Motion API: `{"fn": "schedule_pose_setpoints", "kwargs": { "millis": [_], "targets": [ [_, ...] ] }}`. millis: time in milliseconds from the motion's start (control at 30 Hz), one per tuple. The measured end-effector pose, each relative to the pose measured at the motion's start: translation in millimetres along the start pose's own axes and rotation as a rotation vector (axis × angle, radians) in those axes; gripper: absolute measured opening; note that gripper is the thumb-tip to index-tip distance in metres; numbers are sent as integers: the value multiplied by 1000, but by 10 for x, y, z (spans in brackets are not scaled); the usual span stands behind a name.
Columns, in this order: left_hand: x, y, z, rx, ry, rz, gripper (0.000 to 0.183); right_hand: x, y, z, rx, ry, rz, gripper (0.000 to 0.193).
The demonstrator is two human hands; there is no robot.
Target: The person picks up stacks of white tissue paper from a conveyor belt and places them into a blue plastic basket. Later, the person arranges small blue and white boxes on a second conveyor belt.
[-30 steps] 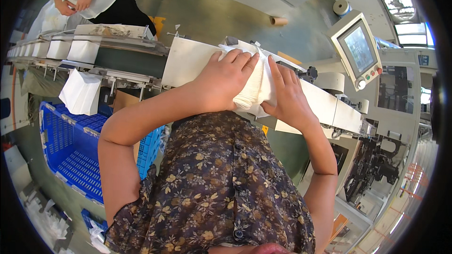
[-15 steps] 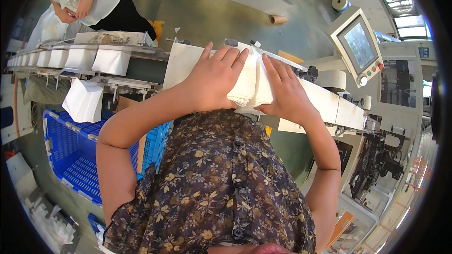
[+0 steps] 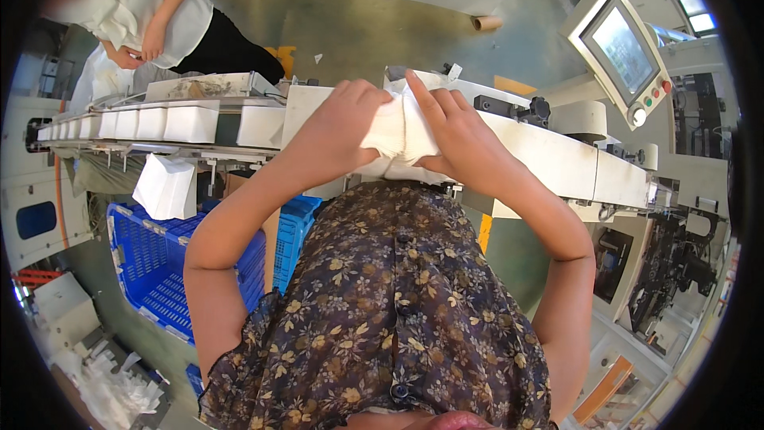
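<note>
A thick stack of thin white folded paper sheets, like tissues or napkins (image 3: pixel 403 129), stands on the pale machine top in front of my body. My left hand (image 3: pixel 341 129) is pressed to its left side, with the fingers curled over toward the top. On the opposite side my right hand (image 3: pixel 469 139) grips the stack, thumb at the near lower edge and index finger stretched along the far end. A seam or gap runs down the middle of the stack between my hands. The undersides of both hands' fingers are partly hidden.
A conveyor at left carries several white stacks (image 3: pixel 191 122). Below it a white pack (image 3: pixel 165 187) sits tilted above a blue crate (image 3: pixel 151 267). At right a control screen (image 3: pixel 621 48) juts out near a black knob (image 3: pixel 539 111). A person in white (image 3: pixel 151 12) stands far left.
My left fingers have curled in from a spread pose, and both hands sit closer round the stack. On the conveyor the white stacks have moved right, toward me. The whole view has shifted slightly.
</note>
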State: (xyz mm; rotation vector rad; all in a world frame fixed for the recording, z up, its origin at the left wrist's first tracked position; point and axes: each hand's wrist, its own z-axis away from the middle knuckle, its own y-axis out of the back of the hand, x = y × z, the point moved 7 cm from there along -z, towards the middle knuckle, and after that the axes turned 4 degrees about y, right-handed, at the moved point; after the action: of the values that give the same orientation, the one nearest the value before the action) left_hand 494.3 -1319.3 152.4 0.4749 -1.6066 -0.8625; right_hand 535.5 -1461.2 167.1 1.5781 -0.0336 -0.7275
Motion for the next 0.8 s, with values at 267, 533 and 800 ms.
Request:
{"fn": "schedule_pose_setpoints", "kwargs": {
  "millis": [267,533,800],
  "targets": [
    [54,0,160,84,-21,-201,93,-47,-19,16,103,69,67,111],
    [62,-110,342,327,-188,-242,67,-177,-213,-78,-89,37,112,116],
    [-1453,1728,1326,839,759,365,66,143,-107,71,57,-180,-385,118]
  ]
}}
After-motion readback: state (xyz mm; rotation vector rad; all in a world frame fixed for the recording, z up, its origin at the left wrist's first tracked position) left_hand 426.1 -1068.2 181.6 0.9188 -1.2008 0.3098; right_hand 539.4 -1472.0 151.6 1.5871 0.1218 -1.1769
